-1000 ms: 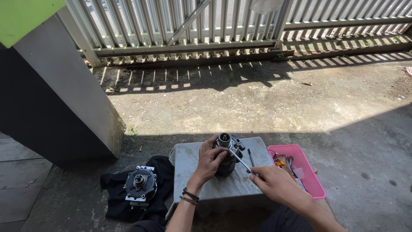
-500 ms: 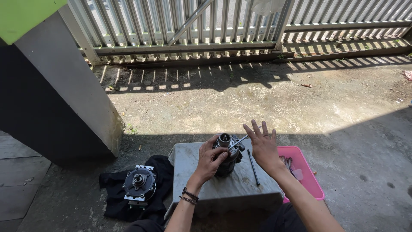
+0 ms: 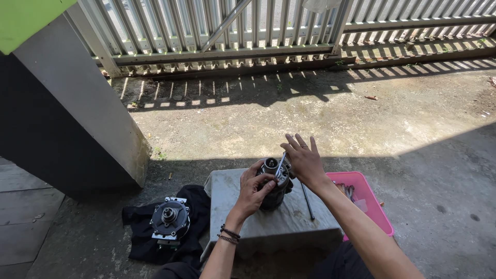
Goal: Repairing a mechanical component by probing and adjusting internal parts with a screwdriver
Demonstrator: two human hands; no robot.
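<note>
A dark metal cylindrical machine part (image 3: 274, 199) stands upright on a grey concrete block (image 3: 279, 225). My left hand (image 3: 256, 190) is wrapped around the part's upper side and grips it. My right hand (image 3: 305, 161) hovers at the part's top right with its fingers spread. Its palm rests against a thin metal tool (image 3: 280, 165) that leans on the part's top. Whether the thumb pinches the tool is hidden. A long thin metal rod (image 3: 308, 202) lies on the block just right of the part.
A pink plastic tray (image 3: 373, 209) with small tools sits right of the block. To the left, a round metal housing (image 3: 169, 218) rests on a black cloth (image 3: 138, 238). A wide grey pillar (image 3: 77, 119) stands at left, and a metal gate (image 3: 232, 31) runs across the back.
My right hand let go of the long rod, which now lies on the block. It rose to the part's top and spread its fingers. The left hand kept its grip.
</note>
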